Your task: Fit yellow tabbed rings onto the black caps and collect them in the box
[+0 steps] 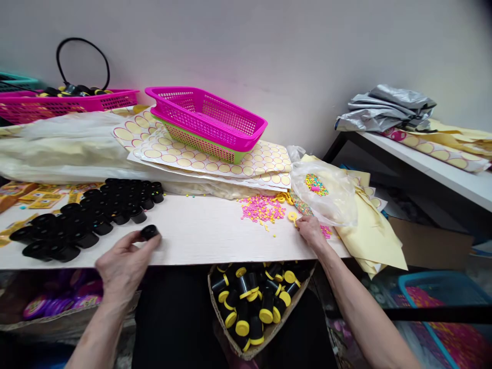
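Observation:
My left hand is closed on a small black container, pinched between thumb and fingers just above the table's front edge. To its left stand several rows of like black containers. On the right, my right hand has its fingertips at a small round yellow cap and appears to pinch it. Pink and yellow candies lie loose beside it, with a few more yellow caps behind. A clear plastic bag of coloured candies sits just past my right hand.
Below the table edge, a cardboard box holds black containers with yellow caps. Stacked pink and green baskets stand on sticker sheets at the back. Yellow paper sheets hang over the right edge. Orange packets lie at left.

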Action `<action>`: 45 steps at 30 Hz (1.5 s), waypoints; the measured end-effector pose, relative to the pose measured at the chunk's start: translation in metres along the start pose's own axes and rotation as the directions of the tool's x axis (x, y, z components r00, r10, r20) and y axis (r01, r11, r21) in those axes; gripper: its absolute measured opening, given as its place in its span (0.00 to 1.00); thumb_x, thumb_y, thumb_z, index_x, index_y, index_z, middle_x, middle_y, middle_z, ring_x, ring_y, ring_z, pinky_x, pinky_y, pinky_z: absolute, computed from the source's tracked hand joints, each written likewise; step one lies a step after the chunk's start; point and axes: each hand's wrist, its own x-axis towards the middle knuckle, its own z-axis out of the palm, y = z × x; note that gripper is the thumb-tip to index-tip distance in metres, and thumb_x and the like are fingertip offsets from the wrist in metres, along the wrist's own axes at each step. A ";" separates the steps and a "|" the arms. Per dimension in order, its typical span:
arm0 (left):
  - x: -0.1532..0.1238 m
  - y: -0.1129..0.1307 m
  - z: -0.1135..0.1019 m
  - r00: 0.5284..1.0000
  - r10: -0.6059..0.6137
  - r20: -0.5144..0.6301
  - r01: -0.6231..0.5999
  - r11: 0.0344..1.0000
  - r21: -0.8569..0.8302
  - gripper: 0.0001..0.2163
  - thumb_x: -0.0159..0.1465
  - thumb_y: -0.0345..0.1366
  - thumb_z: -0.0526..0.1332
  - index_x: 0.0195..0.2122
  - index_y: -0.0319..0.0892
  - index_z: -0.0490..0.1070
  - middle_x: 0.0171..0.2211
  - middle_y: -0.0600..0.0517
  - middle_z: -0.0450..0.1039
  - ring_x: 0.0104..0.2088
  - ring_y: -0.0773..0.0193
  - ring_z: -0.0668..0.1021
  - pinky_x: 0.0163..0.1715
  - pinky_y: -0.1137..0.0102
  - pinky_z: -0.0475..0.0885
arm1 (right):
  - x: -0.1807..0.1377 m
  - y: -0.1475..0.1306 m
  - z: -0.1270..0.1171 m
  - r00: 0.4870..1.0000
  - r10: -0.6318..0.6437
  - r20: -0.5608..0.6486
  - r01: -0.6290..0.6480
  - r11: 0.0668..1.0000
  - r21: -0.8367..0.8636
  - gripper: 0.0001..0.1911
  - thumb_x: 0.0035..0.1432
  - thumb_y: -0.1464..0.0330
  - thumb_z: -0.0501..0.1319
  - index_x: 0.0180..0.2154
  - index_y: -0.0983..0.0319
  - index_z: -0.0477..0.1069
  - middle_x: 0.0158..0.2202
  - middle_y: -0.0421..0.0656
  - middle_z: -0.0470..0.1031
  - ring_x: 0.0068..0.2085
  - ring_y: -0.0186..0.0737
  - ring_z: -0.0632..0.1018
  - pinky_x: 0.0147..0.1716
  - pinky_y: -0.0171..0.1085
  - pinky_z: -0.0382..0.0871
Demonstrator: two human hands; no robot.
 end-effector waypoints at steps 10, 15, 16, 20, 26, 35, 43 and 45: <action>-0.074 0.054 0.053 0.822 0.426 0.378 -0.329 0.897 -0.295 0.11 0.53 0.40 0.60 0.36 0.43 0.73 0.23 0.57 0.69 0.21 0.71 0.69 0.23 0.76 0.65 | -0.006 -0.013 -0.009 0.999 -0.019 0.028 0.024 0.978 -0.206 0.16 0.52 0.61 0.55 0.38 0.65 0.71 0.43 0.54 0.69 0.41 0.48 0.72 0.36 0.40 0.63; -0.078 0.060 0.060 0.798 0.443 0.409 -0.353 0.893 -0.279 0.19 0.50 0.42 0.64 0.43 0.43 0.71 0.36 0.52 0.73 0.30 0.66 0.74 0.30 0.72 0.69 | -0.005 -0.018 0.003 0.996 0.008 0.090 0.021 0.948 -0.317 0.16 0.55 0.62 0.52 0.38 0.65 0.70 0.44 0.54 0.67 0.41 0.47 0.72 0.35 0.40 0.63; -0.079 0.061 0.060 0.800 0.441 0.406 -0.358 0.895 -0.268 0.20 0.50 0.43 0.64 0.44 0.43 0.70 0.38 0.52 0.73 0.32 0.65 0.74 0.32 0.71 0.69 | -0.006 -0.018 0.003 0.997 0.019 0.071 0.005 0.946 -0.325 0.16 0.55 0.62 0.52 0.39 0.65 0.70 0.44 0.54 0.67 0.41 0.47 0.72 0.35 0.40 0.63; -0.080 0.068 0.059 0.780 0.459 0.425 -0.367 0.886 -0.285 0.13 0.54 0.41 0.61 0.40 0.45 0.71 0.37 0.53 0.73 0.37 0.64 0.74 0.38 0.71 0.68 | -0.010 -0.022 0.000 1.000 0.005 -0.029 -0.014 0.943 -0.334 0.14 0.53 0.65 0.54 0.39 0.65 0.70 0.43 0.54 0.68 0.42 0.48 0.71 0.36 0.41 0.62; -0.079 0.070 0.059 0.799 0.429 0.421 -0.342 0.900 -0.270 0.13 0.52 0.42 0.62 0.38 0.45 0.72 0.37 0.55 0.74 0.36 0.64 0.75 0.37 0.73 0.68 | -0.034 -0.039 0.004 0.945 -0.321 0.055 0.314 0.943 0.109 0.08 0.54 0.68 0.53 0.30 0.60 0.71 0.33 0.43 0.70 0.37 0.39 0.71 0.37 0.36 0.63; -0.080 0.069 0.058 0.784 0.451 0.427 -0.359 0.890 -0.280 0.12 0.53 0.42 0.62 0.38 0.45 0.72 0.37 0.54 0.73 0.37 0.64 0.74 0.36 0.73 0.67 | -0.062 -0.058 0.017 0.937 -0.340 0.084 0.331 0.938 0.099 0.10 0.55 0.72 0.51 0.27 0.60 0.70 0.31 0.41 0.68 0.35 0.37 0.71 0.35 0.34 0.61; -0.078 0.067 0.061 0.776 0.478 0.412 -0.416 0.878 -0.236 0.11 0.54 0.42 0.61 0.38 0.46 0.71 0.37 0.56 0.73 0.36 0.65 0.75 0.35 0.74 0.67 | -0.041 -0.064 0.006 0.932 -0.319 0.171 0.319 0.947 0.030 0.08 0.54 0.73 0.51 0.28 0.60 0.68 0.31 0.42 0.70 0.33 0.37 0.70 0.32 0.34 0.59; -0.077 0.067 0.062 0.777 0.481 0.406 -0.427 0.877 -0.221 0.11 0.55 0.43 0.61 0.38 0.46 0.71 0.37 0.56 0.73 0.36 0.65 0.75 0.35 0.74 0.67 | -0.042 -0.066 0.002 0.943 -0.310 0.124 0.298 0.949 0.105 0.08 0.54 0.72 0.51 0.27 0.60 0.67 0.29 0.41 0.70 0.32 0.37 0.70 0.31 0.34 0.59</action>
